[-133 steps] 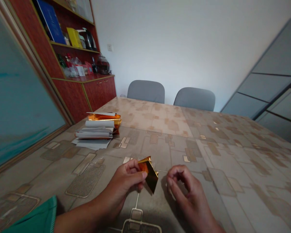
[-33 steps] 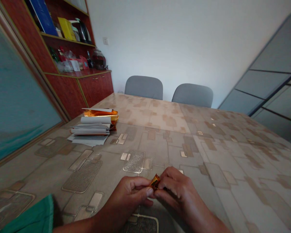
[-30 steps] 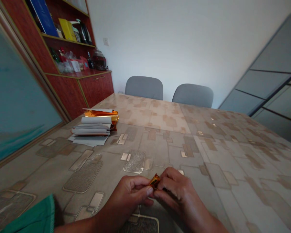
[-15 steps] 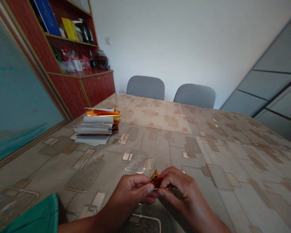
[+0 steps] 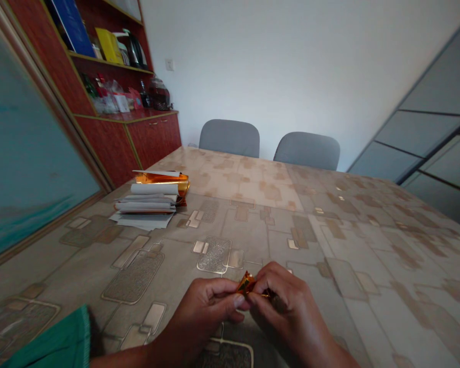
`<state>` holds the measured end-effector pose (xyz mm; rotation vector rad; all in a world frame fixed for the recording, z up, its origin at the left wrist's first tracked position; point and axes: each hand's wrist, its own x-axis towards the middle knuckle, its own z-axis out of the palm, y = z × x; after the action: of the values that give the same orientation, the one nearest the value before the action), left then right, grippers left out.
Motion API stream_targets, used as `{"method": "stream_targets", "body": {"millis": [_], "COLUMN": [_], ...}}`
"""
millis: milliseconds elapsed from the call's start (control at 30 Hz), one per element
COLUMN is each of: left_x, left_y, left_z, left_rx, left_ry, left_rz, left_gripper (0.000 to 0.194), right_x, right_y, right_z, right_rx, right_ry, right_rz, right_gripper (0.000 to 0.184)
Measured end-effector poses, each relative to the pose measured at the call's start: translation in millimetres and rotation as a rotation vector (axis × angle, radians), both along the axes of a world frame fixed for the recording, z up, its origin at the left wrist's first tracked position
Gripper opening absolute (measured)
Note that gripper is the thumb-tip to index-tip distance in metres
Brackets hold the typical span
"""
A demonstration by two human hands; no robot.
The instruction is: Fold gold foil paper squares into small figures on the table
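Note:
A small folded piece of gold-orange foil [image 5: 247, 283] is pinched between my left hand [image 5: 203, 312] and my right hand [image 5: 287, 306]. Its fingertips-side corners show, and the rest is hidden by my fingers. Both hands hover low over the patterned table cover [image 5: 276, 230], close together at the near edge of the view. Farther off to the left lies a stack of white paper sheets [image 5: 145, 207], topped by a curled strip of gold foil [image 5: 163, 178].
A teal sleeve [image 5: 49, 337] shows at the lower left. A red wooden cabinet [image 5: 153, 140] with cluttered shelves stands behind the table. Two grey chairs [image 5: 229, 138] line the far side, and a large glass panel [image 5: 26, 143] runs along the left.
The foil has gone from a larger folded sheet in my left hand to a small wad. My right hand has closed in and now pinches it too. The view has shifted slightly.

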<state>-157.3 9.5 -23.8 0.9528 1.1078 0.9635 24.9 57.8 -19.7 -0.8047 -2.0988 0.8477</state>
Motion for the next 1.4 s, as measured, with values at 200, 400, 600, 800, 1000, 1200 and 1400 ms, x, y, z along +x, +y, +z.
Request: {"method": "stream_targets", "body": {"millis": [200,400,600,800,1000,1200,1400], "left_x": [-2,-4,-5,-7,-7,-6,-7], "left_y": [0,1,4,6,1,1,2], "left_z": [1.7,-3.1,-8.5,-13.6,-13.8,-11.1,-9.3], "left_rx": [0.015,0.024,-0.087,-0.101,-0.013,0.019,0.005], "left_ry": [-0.014,-0.017,-0.093,-0.124,-0.037,0.002,-0.064], "left_rz": [-0.006,-0.024,0.065,0.067,-0.022,-0.079,-0.070], "left_gripper": [0.025,0.022,0.039,0.041,0.030,0.025,0.033], "right_x": [1,-1,4,10,12,6,3], "right_y": [0,-1,1,7,10,4,3], "right_z": [-3.0,-4.9,14.0,13.8,5.9,4.8,1.6], "right_rx": [0.013,-0.019,-0.173,-0.260,-0.189,-0.114,-0.073], "right_ry": [-0.002,0.009,0.051,0.045,-0.037,-0.041,0.001], "right_rz": [0.085,0.061,0.194,0.150,0.124,0.077,0.003], "right_gripper": [0.018,0.021,0.011,0.007,0.015,0.017,0.013]}}
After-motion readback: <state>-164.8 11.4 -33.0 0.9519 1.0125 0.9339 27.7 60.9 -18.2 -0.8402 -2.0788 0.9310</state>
